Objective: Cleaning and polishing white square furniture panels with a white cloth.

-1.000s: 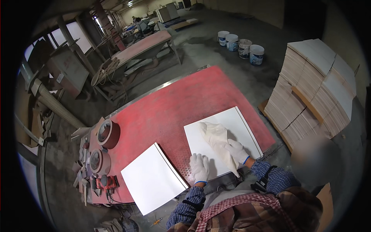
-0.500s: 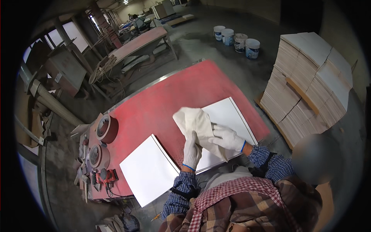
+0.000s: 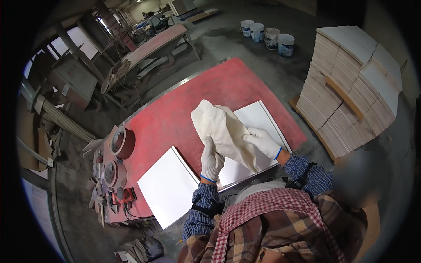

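A cream-coloured cloth [image 3: 221, 127] is held up in front of me between both gloved hands, above the red table. My left hand [image 3: 212, 161], in a white knit glove with a blue cuff edge, pinches the cloth's lower left side. The cloth's right edge is gripped by my right hand [image 3: 263, 142], gloved the same way. Beneath the cloth lies a white panel [image 3: 267, 118], partly hidden by it and by my hands. A second white panel [image 3: 166, 186] lies to the left, jutting over the table's near edge.
Along the left side of the red table [image 3: 175, 109] stand two round tape-like rolls [image 3: 122, 142] and a red power sander [image 3: 124, 196]. Stacked panels [image 3: 342, 83] rise at the right on a pallet. Several buckets [image 3: 286, 45] stand on the floor beyond. A person [image 3: 154, 21] is far back.
The cloth has been lifted slightly and spread wider. My hands have moved farther apart, the left one shifting a little left. The whole view has shifted slightly.
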The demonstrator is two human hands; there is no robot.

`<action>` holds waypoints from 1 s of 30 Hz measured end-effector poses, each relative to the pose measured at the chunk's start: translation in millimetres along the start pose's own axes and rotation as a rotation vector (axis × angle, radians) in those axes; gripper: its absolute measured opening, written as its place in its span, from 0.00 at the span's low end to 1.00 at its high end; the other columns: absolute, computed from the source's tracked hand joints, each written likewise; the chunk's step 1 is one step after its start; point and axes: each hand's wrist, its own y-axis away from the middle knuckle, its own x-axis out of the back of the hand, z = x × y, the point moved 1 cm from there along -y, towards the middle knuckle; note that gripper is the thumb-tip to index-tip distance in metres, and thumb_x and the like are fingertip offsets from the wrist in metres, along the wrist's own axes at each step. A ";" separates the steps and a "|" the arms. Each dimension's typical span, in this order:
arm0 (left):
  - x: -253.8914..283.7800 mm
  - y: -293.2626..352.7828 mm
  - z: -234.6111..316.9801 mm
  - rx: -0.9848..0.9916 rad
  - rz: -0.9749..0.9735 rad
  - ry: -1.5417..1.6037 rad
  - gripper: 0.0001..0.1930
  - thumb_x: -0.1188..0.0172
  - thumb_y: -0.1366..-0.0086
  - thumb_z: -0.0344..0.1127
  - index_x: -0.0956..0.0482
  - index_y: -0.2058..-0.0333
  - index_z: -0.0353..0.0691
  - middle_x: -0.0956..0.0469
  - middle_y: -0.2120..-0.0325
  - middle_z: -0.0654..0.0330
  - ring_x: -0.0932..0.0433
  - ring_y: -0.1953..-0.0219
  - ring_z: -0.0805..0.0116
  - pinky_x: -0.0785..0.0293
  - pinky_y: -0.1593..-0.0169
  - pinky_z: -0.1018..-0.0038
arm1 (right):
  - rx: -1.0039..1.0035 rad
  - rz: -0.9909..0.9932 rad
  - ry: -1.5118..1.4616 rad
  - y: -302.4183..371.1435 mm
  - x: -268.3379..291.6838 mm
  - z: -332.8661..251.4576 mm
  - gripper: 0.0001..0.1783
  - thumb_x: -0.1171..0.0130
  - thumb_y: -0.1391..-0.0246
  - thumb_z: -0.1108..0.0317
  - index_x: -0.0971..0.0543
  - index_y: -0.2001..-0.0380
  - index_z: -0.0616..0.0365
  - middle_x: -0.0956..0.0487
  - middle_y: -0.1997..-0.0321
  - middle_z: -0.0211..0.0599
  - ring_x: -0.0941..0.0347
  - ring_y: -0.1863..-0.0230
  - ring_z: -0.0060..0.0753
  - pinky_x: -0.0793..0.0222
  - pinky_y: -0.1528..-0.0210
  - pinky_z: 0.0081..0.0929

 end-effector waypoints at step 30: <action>170.5 2.8 -77.2 -0.590 0.287 -1.879 0.22 0.48 0.30 0.34 0.36 0.43 0.27 0.30 0.49 0.34 0.30 0.48 0.33 0.33 0.43 0.50 | 0.370 0.139 1.342 -31.8 3.2 132.2 0.30 0.46 0.40 0.57 0.29 0.36 0.55 0.36 0.28 0.48 0.49 0.23 0.58 0.51 0.25 0.59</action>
